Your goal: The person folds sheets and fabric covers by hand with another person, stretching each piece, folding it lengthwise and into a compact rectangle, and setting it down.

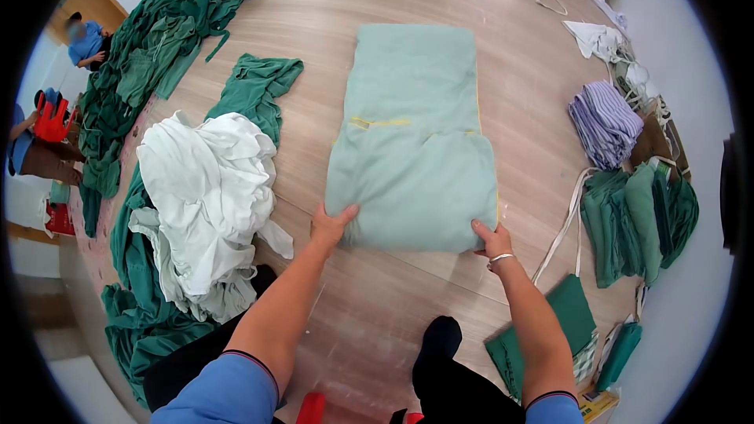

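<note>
A pale green cloth (412, 188) with yellow edging lies folded into a long rectangle on the wooden surface. Its near part is a thicker fold. At its near left corner, my left hand (333, 228) grips the edge, thumb on top and fingers partly hidden beneath. The near right corner is pinched in my right hand (492, 242), thumb on top, with a bracelet on that wrist. To the left of the cloth rests a crumpled white cloth heap (208, 188).
Dark green cloths (126, 94) pile along the left. Striped cloth (605, 124), folded green cloths (620, 220) and a green folded piece (550, 330) line the right side. Two people (86, 41) are at the far left; another person's foot shows at the top.
</note>
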`<state>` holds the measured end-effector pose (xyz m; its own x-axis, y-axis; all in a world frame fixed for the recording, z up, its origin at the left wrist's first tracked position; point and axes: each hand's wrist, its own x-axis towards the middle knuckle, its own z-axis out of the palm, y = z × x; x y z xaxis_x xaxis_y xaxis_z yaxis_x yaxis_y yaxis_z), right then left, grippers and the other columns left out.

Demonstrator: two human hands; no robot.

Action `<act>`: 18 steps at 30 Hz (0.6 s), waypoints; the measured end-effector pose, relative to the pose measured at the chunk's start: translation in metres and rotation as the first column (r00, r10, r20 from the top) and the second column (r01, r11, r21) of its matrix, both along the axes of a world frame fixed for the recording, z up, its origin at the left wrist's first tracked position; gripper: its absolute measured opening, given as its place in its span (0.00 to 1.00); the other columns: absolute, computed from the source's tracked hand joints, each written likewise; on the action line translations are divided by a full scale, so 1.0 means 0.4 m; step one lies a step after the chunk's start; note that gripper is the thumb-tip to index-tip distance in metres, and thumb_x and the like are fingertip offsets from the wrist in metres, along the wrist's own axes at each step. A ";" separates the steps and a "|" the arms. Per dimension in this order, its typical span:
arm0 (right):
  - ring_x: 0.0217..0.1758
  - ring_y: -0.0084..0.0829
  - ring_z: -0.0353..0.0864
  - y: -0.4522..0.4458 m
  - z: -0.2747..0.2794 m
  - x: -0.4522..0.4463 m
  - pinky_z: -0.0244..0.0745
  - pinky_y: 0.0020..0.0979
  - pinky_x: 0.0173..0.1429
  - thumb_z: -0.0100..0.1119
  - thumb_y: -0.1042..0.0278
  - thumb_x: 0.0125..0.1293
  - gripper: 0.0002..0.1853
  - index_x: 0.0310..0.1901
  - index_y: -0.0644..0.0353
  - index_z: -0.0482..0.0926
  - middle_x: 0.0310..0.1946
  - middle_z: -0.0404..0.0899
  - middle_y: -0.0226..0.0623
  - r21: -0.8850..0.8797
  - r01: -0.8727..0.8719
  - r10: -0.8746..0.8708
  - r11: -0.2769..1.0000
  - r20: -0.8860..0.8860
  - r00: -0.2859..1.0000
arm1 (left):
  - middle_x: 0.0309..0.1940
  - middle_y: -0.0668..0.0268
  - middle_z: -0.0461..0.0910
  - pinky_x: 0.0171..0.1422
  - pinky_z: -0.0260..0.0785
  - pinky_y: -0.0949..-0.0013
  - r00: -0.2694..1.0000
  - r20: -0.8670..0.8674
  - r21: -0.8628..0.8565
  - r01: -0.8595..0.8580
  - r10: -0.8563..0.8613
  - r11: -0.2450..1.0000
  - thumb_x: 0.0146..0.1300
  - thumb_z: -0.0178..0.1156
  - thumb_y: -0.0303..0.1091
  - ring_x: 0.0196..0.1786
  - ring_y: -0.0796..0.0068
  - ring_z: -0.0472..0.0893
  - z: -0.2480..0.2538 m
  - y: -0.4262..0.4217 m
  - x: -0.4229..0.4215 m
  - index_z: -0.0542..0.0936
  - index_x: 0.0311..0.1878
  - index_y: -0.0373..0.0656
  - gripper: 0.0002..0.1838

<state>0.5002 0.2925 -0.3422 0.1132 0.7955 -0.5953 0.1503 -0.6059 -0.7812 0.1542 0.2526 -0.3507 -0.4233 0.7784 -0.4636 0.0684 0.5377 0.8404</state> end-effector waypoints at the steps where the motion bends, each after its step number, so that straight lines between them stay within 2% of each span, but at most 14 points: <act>1: 0.40 0.32 0.78 -0.001 -0.010 0.003 0.75 0.32 0.43 0.65 0.60 0.51 0.27 0.49 0.70 0.72 0.39 0.78 0.42 0.054 -0.035 0.037 0.998 -0.027 0.999 | 0.48 0.56 0.75 0.53 0.66 0.65 0.997 -0.028 -0.056 0.076 -0.078 0.995 0.43 0.70 0.48 0.50 0.64 0.74 -0.011 0.003 -0.017 0.68 0.55 0.33 0.40; 2: 0.40 0.32 0.78 -0.014 0.024 0.001 0.75 0.32 0.43 0.65 0.60 0.51 0.27 0.49 0.70 0.72 0.39 0.78 0.42 0.056 -0.037 0.039 0.998 -0.027 0.999 | 0.47 0.57 0.75 0.54 0.66 0.65 0.986 -0.053 -0.117 0.151 -0.158 0.982 0.44 0.70 0.47 0.50 0.65 0.74 0.003 0.003 -0.027 0.69 0.55 0.33 0.38; 3: 0.39 0.32 0.78 -0.036 0.064 0.010 0.75 0.34 0.42 0.64 0.62 0.51 0.24 0.46 0.72 0.74 0.38 0.79 0.43 0.013 -0.076 0.076 0.997 0.002 0.997 | 0.47 0.57 0.75 0.54 0.66 0.65 0.986 -0.056 -0.114 0.149 -0.156 0.982 0.44 0.70 0.47 0.50 0.65 0.74 0.017 -0.011 -0.039 0.69 0.55 0.33 0.38; 4: 0.38 0.31 0.78 -0.060 0.115 0.012 0.75 0.35 0.41 0.63 0.63 0.51 0.22 0.43 0.73 0.76 0.36 0.79 0.44 -0.033 -0.114 0.115 0.993 0.028 0.993 | 0.47 0.58 0.76 0.53 0.66 0.65 0.971 0.093 -0.176 0.234 -0.221 0.956 0.45 0.69 0.45 0.50 0.65 0.74 0.085 -0.035 -0.041 0.69 0.54 0.33 0.36; 6: 0.41 0.32 0.79 -0.137 0.191 0.039 0.75 0.35 0.44 0.64 0.64 0.52 0.23 0.44 0.75 0.74 0.39 0.79 0.45 -0.148 -0.149 0.119 0.978 -0.193 0.974 | 0.48 0.58 0.75 0.54 0.67 0.65 0.902 0.345 -0.271 0.361 -0.260 0.893 0.48 0.67 0.43 0.50 0.66 0.75 0.208 -0.106 -0.058 0.70 0.54 0.32 0.33; 7: 0.42 0.32 0.78 -0.187 0.248 0.040 0.74 0.34 0.45 0.63 0.64 0.53 0.24 0.46 0.75 0.73 0.40 0.78 0.45 -0.193 -0.147 0.101 0.970 -0.231 0.968 | 0.49 0.58 0.75 0.54 0.67 0.65 0.864 0.440 -0.307 0.399 -0.243 0.864 0.50 0.66 0.42 0.50 0.66 0.75 0.267 -0.143 -0.077 0.70 0.54 0.31 0.32; 9: 0.44 0.32 0.78 -0.244 0.343 0.035 0.74 0.33 0.46 0.63 0.64 0.54 0.24 0.47 0.76 0.72 0.41 0.78 0.46 -0.252 -0.155 0.086 0.955 -0.265 0.961 | 0.50 0.57 0.74 0.56 0.66 0.65 0.851 0.497 -0.481 0.432 -0.169 0.763 0.54 0.63 0.42 0.52 0.65 0.74 0.404 -0.184 -0.102 0.70 0.54 0.32 0.29; 11: 0.43 0.32 0.78 -0.271 0.395 0.035 0.75 0.31 0.46 0.62 0.59 0.56 0.25 0.47 0.74 0.72 0.42 0.78 0.45 -0.368 -0.005 -0.169 0.930 -0.439 0.882 | 0.52 0.56 0.72 0.58 0.64 0.66 0.858 0.512 -0.522 0.352 -0.044 0.777 0.59 0.58 0.45 0.54 0.64 0.73 0.485 -0.185 -0.126 0.70 0.54 0.34 0.27; 13: 0.42 0.32 0.77 -0.212 0.372 0.060 0.75 0.31 0.47 0.60 0.56 0.58 0.24 0.44 0.72 0.73 0.41 0.77 0.43 -0.379 0.087 -0.303 0.921 -0.558 0.772 | 0.45 0.58 0.77 0.57 0.66 0.63 0.742 0.650 -0.374 0.128 0.162 0.918 0.58 0.56 0.50 0.48 0.62 0.76 0.483 -0.153 -0.164 0.70 0.54 0.40 0.27; 15: 0.41 0.32 0.77 -0.104 0.328 0.067 0.75 0.31 0.45 0.59 0.52 0.58 0.24 0.41 0.69 0.73 0.41 0.77 0.42 -0.287 0.076 -0.267 0.955 -0.713 0.648 | 0.45 0.58 0.75 0.56 0.66 0.62 0.716 0.694 -0.127 0.027 0.069 0.992 0.58 0.54 0.52 0.47 0.60 0.76 0.484 -0.089 -0.201 0.64 0.59 0.45 0.30; 16: 0.41 0.32 0.76 -0.049 0.255 0.067 0.74 0.31 0.45 0.59 0.53 0.58 0.24 0.43 0.70 0.73 0.41 0.77 0.42 -0.201 0.112 -0.227 0.973 -0.750 0.621 | 0.47 0.56 0.74 0.55 0.66 0.62 0.752 0.659 -0.029 0.014 0.009 0.999 0.58 0.55 0.53 0.47 0.60 0.75 0.445 -0.045 -0.217 0.61 0.61 0.47 0.32; 17: 0.42 0.31 0.76 -0.014 0.186 0.059 0.74 0.31 0.45 0.60 0.54 0.58 0.25 0.45 0.71 0.72 0.42 0.76 0.43 -0.118 0.149 -0.184 0.982 -0.783 0.595 | 0.48 0.55 0.72 0.55 0.66 0.62 0.787 0.616 0.066 0.005 -0.044 0.998 0.57 0.56 0.54 0.48 0.60 0.75 0.382 -0.013 -0.228 0.58 0.63 0.49 0.35; 18: 0.42 0.31 0.76 -0.006 0.159 0.035 0.74 0.31 0.45 0.60 0.54 0.58 0.25 0.45 0.71 0.72 0.42 0.76 0.43 -0.122 0.144 -0.184 0.982 -0.782 0.596 | 0.51 0.52 0.69 0.56 0.65 0.62 0.889 0.449 0.022 0.087 -0.087 0.996 0.54 0.58 0.56 0.50 0.61 0.73 0.327 0.002 -0.226 0.57 0.64 0.47 0.39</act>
